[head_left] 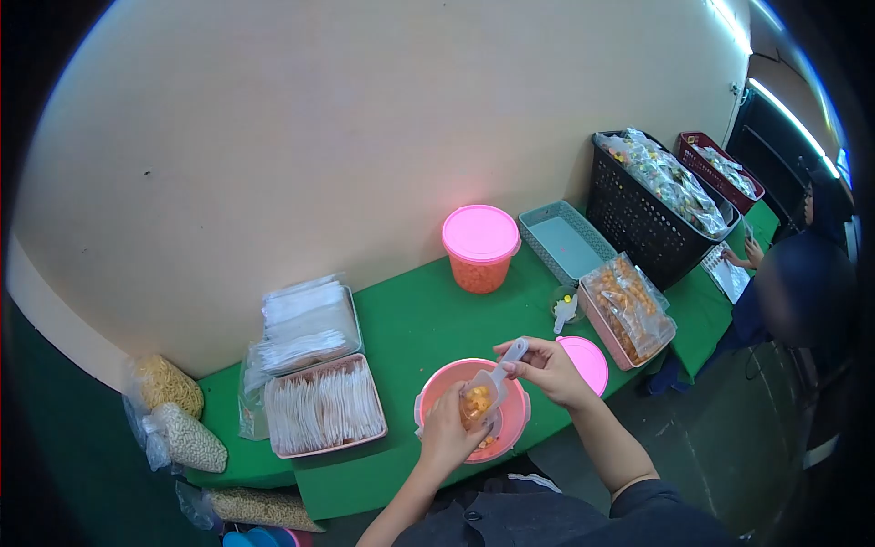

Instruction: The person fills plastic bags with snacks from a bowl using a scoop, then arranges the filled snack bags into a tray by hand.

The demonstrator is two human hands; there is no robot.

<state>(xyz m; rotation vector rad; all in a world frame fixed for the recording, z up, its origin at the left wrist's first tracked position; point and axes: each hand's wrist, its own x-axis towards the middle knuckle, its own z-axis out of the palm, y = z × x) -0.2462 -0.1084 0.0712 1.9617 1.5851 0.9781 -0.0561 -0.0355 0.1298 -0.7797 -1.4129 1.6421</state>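
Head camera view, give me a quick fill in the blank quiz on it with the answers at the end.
1. The ____ hand grips the scoop handle.
2. The tub near the wall has a pink ____ on top.
3. The tabletop is coloured ____.
4. The largest basket, heaped with packets, is coloured ____.
Missing words: right; lid; green; black.

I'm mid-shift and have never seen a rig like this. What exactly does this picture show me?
No machine here: it's bare-handed work, seen from one head-worn camera looking forward and down. The right hand grips a translucent plastic scoop by its handle; the left hand holds what looks like a clear plastic bag with yellow pieces, over a round pink plastic tub. The green-covered table also bears a round pink-lidded tub, a pink rectangular tray of flat white packets and a shallow grey-green plastic basket.
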